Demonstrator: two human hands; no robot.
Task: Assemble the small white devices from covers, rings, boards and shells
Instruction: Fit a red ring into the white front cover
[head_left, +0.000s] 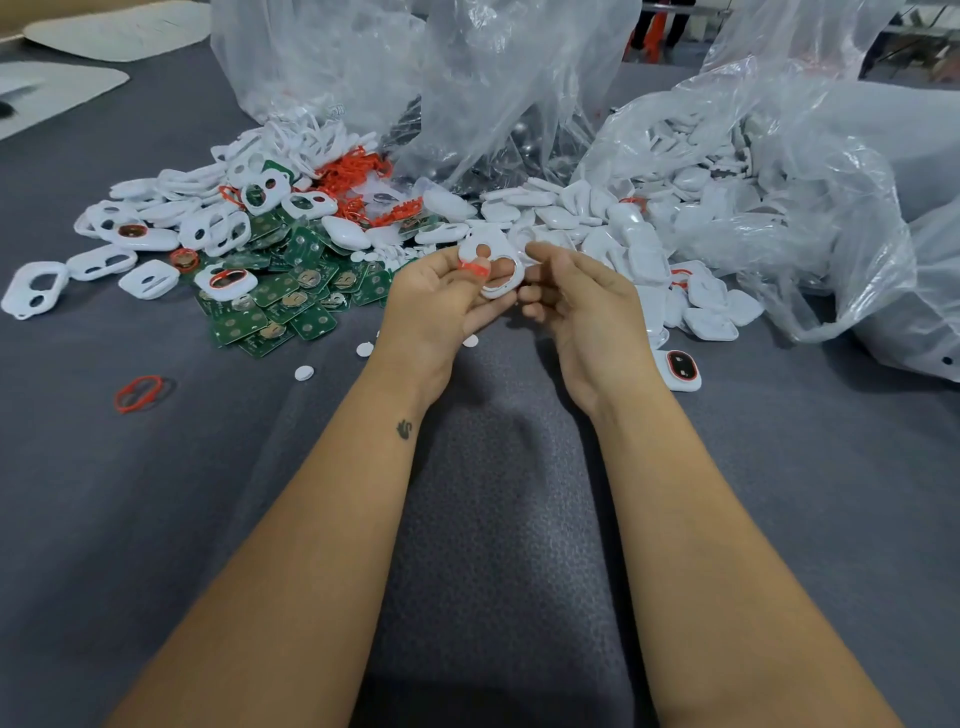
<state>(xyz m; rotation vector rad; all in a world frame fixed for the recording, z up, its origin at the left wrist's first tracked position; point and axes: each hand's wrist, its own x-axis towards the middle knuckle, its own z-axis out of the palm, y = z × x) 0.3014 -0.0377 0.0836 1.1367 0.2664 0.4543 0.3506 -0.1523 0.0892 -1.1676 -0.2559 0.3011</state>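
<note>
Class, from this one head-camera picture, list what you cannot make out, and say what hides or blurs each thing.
Head view only:
- Underside of the white cover: hidden by the left hand.
- Whether the orange ring is seated in the cover: hidden by fingers.
- Right hand fingertips: curled out of sight.
- Plastic bag contents: blurred by creased film.
- Markings on the green boards: too small.

grey table (498, 519); white covers (104, 260); green boards (291, 306); orange rings (353, 171); white shells (597, 223); plastic bags (779, 182)

Soft, even light — wide-angle edge distortion
</note>
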